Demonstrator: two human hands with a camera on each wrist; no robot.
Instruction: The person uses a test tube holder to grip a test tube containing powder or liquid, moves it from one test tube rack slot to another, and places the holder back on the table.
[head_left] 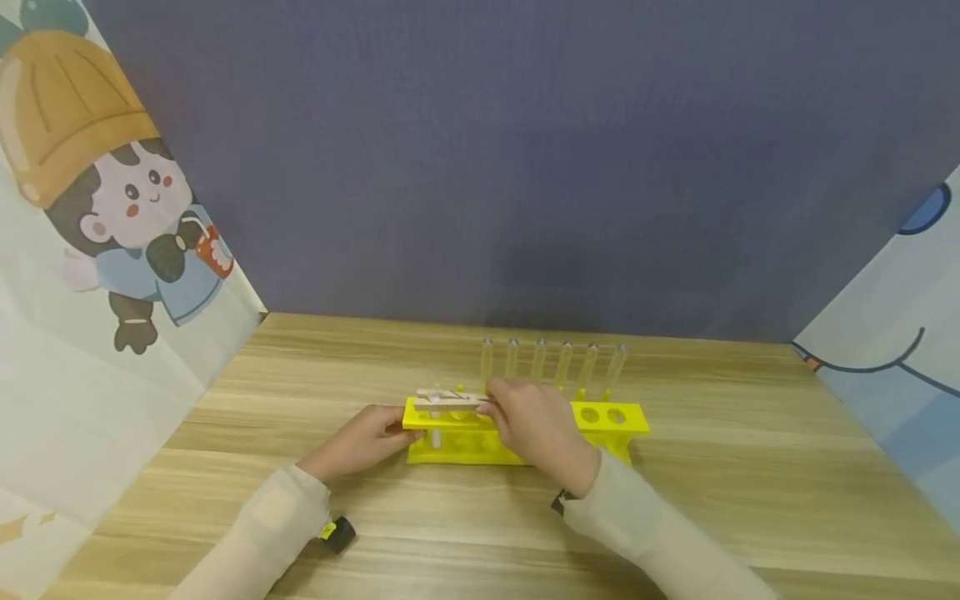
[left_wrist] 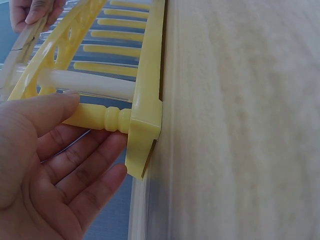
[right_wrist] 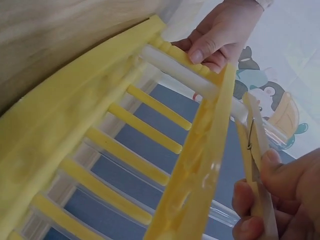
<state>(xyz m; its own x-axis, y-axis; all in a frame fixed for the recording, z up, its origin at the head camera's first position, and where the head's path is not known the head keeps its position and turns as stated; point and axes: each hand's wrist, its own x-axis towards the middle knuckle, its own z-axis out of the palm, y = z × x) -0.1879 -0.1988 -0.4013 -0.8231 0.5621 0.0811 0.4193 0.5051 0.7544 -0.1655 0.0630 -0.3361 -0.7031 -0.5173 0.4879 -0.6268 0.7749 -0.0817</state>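
A yellow test tube rack (head_left: 633, 417) stands on the wooden table. My left hand (head_left: 360, 442) holds its left end post (left_wrist: 85, 116) between thumb and fingers. In the leftmost hole stands a clear test tube (right_wrist: 180, 72) with white contents in its lower part. My right hand (head_left: 536, 425) grips a wooden test tube clamp (right_wrist: 260, 165) with a metal spring, held flat over the rack's top plate. The clamp's far end is at the upper part of that tube, just above the plate. In the head view the right hand hides the middle of the rack.
Several empty test tubes (head_left: 539, 358) sit upside down on yellow pegs (left_wrist: 105, 69) along the rack's back. Behind the table (head_left: 712, 483) rises a dark backdrop (head_left: 525, 167), with cartoon-printed sheets (head_left: 45, 333) at the sides. A black wrist device (head_left: 339, 535) is by the left sleeve.
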